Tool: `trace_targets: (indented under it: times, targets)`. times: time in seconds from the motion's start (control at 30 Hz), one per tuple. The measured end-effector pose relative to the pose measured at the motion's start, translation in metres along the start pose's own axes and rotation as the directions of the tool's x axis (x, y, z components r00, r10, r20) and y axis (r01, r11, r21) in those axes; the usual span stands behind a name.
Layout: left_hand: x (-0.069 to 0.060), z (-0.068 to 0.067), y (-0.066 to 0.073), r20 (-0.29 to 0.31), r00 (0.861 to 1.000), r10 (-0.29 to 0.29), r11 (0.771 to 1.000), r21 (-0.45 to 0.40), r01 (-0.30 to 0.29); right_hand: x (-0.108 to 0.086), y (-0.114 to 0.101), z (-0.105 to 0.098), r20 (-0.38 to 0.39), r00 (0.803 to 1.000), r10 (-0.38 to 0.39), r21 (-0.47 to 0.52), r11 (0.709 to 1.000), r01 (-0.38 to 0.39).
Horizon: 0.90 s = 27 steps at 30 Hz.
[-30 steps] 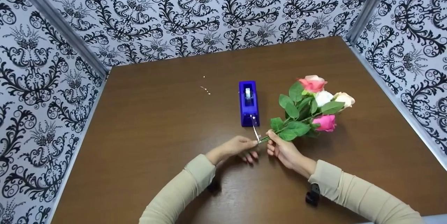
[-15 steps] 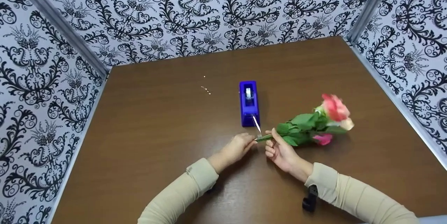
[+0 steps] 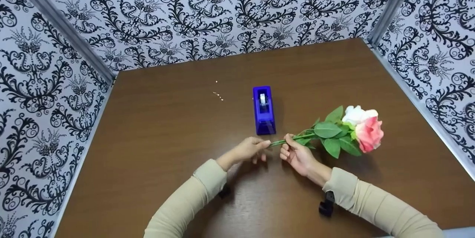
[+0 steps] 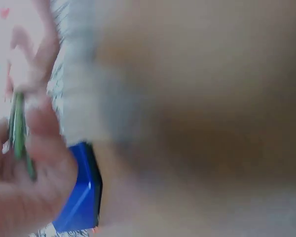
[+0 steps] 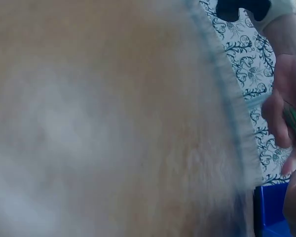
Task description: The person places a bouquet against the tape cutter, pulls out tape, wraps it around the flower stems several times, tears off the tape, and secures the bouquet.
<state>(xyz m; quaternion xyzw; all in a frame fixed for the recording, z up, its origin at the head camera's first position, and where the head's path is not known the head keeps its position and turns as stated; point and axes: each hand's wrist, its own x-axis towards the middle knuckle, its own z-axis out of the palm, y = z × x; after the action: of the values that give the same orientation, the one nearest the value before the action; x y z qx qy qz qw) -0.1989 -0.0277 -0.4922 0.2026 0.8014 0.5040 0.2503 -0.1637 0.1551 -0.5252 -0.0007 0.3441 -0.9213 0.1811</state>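
Observation:
A bunch of artificial-looking roses lies across both hands, blooms to the right and stems to the left. White and coral blooms show; leaves and blooms hide the others. My right hand pinches the green stems below the leaves. At the stem ends, my left hand holds them between thumb and fingers; in the left wrist view the stem ends show between the fingers. Just beyond the hands stands a blue tape dispenser with a roll of clear tape. Any tape between dispenser and stems is hard to make out.
Small pale specks lie on the brown table, left of the dispenser. Patterned wall panels close off the back and sides. Black wrist straps hang under both sleeves.
The bunch has turned about its stems: the coral rose came round to the front and the bright pink one went out of sight. The shiny tape strip at the stems is now barely visible.

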Motion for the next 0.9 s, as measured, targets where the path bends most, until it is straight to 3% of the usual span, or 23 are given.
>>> trace_targets:
  times: [0.07,0.13,0.2,0.27,0.37,0.5,0.6,0.7,0.8,0.9]
  targets:
    - [0.0,-0.002,0.001,0.04,0.999,-0.004,0.999,-0.044,0.006,0.0,0.0,0.001,0.047,0.999,-0.009,0.004,1.0,0.009]
    - [-0.001,-0.002,0.001,0.039,0.998,0.048,0.998,-0.037,-0.047,0.0,0.001,0.002,0.039,0.999,-0.01,0.012,1.0,0.009]
    - [-0.003,-0.001,0.001,0.014,0.995,0.099,0.995,-0.015,-0.098,0.001,0.002,0.006,-0.018,1.0,-0.004,0.025,1.0,0.004]
    - [-0.003,0.001,0.001,-0.018,0.992,0.123,0.992,0.002,-0.123,-0.001,0.001,0.017,-0.133,0.991,-0.003,-0.02,1.0,0.001]
    - [-0.004,0.001,-0.001,-0.068,0.986,0.15,0.988,0.058,-0.146,0.001,0.001,0.022,-0.22,0.975,-0.016,-0.09,0.996,-0.003]
    - [-0.002,-0.004,-0.007,-0.068,0.988,0.14,0.988,0.069,-0.135,0.003,-0.003,0.023,-0.228,0.973,-0.022,-0.22,0.975,-0.029]
    - [0.001,-0.009,-0.012,0.017,0.996,0.087,0.995,-0.054,-0.086,0.006,-0.01,0.02,-0.178,0.984,-0.015,-0.322,0.946,-0.044]
    - [0.003,-0.011,-0.013,0.091,0.995,0.033,0.983,-0.181,-0.016,0.009,-0.015,0.017,-0.129,0.992,-0.004,-0.408,0.912,-0.05]
    - [0.005,-0.009,-0.011,0.067,0.997,0.03,0.975,-0.224,-0.014,0.011,-0.016,0.019,-0.138,0.99,-0.004,-0.403,0.914,-0.052]
    - [0.006,-0.007,-0.008,-0.029,0.998,0.062,0.983,-0.168,-0.066,0.01,-0.012,0.025,-0.206,0.978,-0.025,-0.303,0.952,-0.04]
